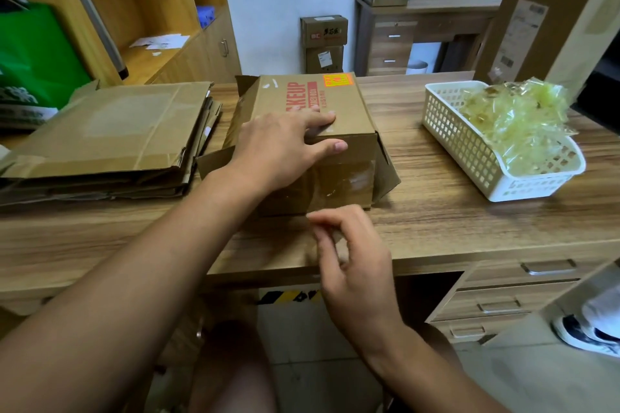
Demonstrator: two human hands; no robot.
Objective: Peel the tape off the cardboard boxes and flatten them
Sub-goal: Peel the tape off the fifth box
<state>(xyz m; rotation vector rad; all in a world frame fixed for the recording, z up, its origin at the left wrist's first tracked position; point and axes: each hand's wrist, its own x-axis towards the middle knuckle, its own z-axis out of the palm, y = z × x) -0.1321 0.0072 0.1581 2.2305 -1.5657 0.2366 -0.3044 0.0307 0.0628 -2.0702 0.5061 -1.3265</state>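
A brown cardboard box [339, 104] with red print and an orange sticker stands in the middle of the wooden desk [453, 221], its side flaps loose. My left hand [281, 147] lies over its near top edge, fingers spread flat on top and thumb down the front face. Clear tape [349, 184] covers that front face. In front of the box, my right hand [349, 255] pinches a strip of clear tape between thumb and fingertips; the strip is hard to make out against the desk.
A stack of flattened cardboard [110, 134] lies at the left. A white plastic basket [469, 151] with crumpled yellowish tape sits at the right, a tall cardboard box [550, 17] behind it. Desk drawers [503, 298] are below right. A person's shoe [583, 332] shows at the far right.
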